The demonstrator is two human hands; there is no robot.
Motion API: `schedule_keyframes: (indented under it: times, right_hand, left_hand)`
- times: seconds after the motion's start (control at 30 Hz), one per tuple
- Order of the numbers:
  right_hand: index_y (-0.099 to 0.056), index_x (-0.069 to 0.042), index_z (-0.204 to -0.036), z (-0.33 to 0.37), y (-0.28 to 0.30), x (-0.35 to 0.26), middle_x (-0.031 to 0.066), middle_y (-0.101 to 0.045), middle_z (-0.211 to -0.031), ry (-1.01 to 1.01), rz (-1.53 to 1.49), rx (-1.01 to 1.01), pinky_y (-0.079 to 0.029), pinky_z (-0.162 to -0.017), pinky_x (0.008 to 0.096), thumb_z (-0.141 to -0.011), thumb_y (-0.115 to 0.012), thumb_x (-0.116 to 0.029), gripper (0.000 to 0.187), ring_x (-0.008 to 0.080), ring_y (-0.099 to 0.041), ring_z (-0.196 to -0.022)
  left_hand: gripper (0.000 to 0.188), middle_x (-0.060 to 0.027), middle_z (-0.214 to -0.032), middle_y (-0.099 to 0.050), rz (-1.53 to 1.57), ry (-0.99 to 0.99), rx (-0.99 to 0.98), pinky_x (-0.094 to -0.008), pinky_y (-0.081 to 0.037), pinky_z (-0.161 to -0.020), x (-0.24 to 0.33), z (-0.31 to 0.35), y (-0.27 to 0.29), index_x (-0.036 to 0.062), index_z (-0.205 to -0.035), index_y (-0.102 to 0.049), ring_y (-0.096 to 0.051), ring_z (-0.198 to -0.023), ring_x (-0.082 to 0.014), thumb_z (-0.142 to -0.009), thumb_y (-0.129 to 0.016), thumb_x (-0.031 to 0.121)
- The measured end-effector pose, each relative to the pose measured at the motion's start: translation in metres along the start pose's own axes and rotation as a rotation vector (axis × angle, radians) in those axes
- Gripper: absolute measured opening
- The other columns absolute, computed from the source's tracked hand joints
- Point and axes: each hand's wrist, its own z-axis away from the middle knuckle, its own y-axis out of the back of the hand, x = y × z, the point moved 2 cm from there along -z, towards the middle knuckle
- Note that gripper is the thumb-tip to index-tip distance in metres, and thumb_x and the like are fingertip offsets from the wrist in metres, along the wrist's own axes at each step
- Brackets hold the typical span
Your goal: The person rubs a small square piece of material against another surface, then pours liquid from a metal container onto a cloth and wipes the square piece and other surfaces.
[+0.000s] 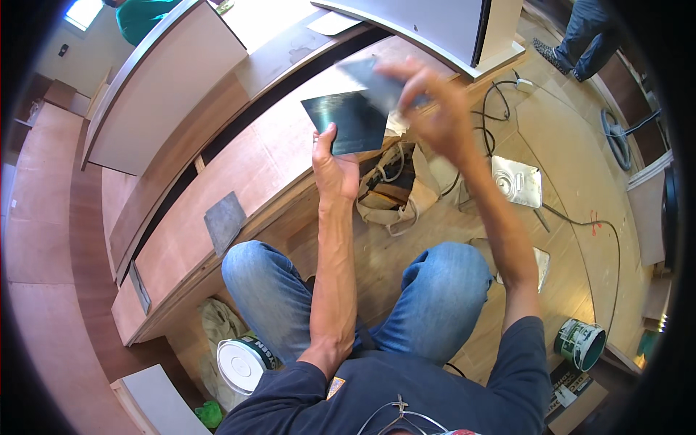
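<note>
Between the thumb and fingers of my left hand (336, 165) is a dark, glossy square sheet (351, 123), held tilted above the edge of a low wooden platform. Its material I cannot make out. My right hand (435, 109), smeared by motion, is raised just right of the sheet. Its fingers are closed on a grey flat piece (370, 78), also blurred, which overlaps the sheet's upper right corner in the picture; whether the two touch I cannot tell. Below lies an open cloth bag (417, 199) with dark and wooden pieces inside.
On the wooden platform (283, 156) lie a grey sheet (225, 221) and another thin piece (139, 286). A white-lidded bucket (243, 366) stands left of my knees, an open can (580, 344) at right. Cables (616, 254) cross the floor; a person's legs (583, 36) show beyond.
</note>
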Motion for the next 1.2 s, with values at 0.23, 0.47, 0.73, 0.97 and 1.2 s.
schedule_keyframes:
  times: [0.23,0.47,0.73,0.97,1.2]
  right_hand:
    - [-0.056,-0.012,-0.105,0.053,-0.051,-0.018,0.0019,-0.061,-0.126,-0.089,0.206,-0.272,-0.028,-0.117,0.0518,-0.082,-0.069,-0.014,0.027,0.0211,-0.053,-0.126]
    - [-0.040,-0.012,-0.152,0.052,-0.055,-0.013,0.0080,-0.043,-0.153,-0.035,0.630,-0.314,-0.011,-0.121,0.0571,-0.098,-0.055,-0.044,0.064,0.0258,-0.035,-0.145]
    - [-0.042,-0.011,-0.150,0.034,-0.067,-0.010,0.0087,-0.043,-0.149,-0.153,0.360,-0.258,-0.014,-0.118,0.0570,-0.099,-0.049,-0.050,0.065,0.0246,-0.035,-0.142]
    - [-0.034,-0.012,-0.155,0.034,-0.071,-0.019,0.0086,-0.027,-0.164,-0.119,0.425,-0.365,-0.001,-0.120,0.0627,-0.098,-0.050,-0.045,0.069,0.0261,-0.019,-0.153]
    - [-0.032,-0.010,-0.156,0.036,-0.082,-0.027,0.0104,-0.029,-0.163,-0.108,0.320,-0.334,-0.003,-0.120,0.0617,-0.100,-0.048,-0.039,0.065,0.0288,-0.020,-0.153]
  left_hand:
    - [0.035,-0.0153,-0.122,-0.063,0.114,0.210,-0.159,-0.0432,-0.046,-0.105,0.007,0.009,-0.007,-0.0005,-0.127,-0.053,-0.061,-0.115,-0.0257,-0.098,-0.049,0.019]
    - [0.049,-0.0073,-0.144,-0.053,0.147,0.183,-0.246,-0.0415,-0.041,-0.112,-0.001,0.019,-0.019,0.0122,-0.147,-0.042,-0.051,-0.132,-0.0223,-0.108,-0.039,0.041]
    - [0.052,-0.0071,-0.132,-0.058,0.250,0.330,-0.396,-0.0424,-0.041,-0.111,-0.017,0.014,0.021,0.0100,-0.138,-0.050,-0.056,-0.124,-0.0226,-0.105,-0.043,0.050]
    - [0.055,-0.0071,-0.150,-0.047,0.082,0.150,-0.315,-0.0430,-0.036,-0.116,0.016,0.014,-0.031,0.0098,-0.150,-0.039,-0.045,-0.137,-0.0235,-0.107,-0.038,0.044]
    - [0.059,-0.0084,-0.154,-0.042,0.025,0.157,-0.331,-0.0433,-0.029,-0.120,0.021,0.016,-0.041,0.0104,-0.154,-0.033,-0.037,-0.143,-0.0241,-0.107,-0.036,0.047]
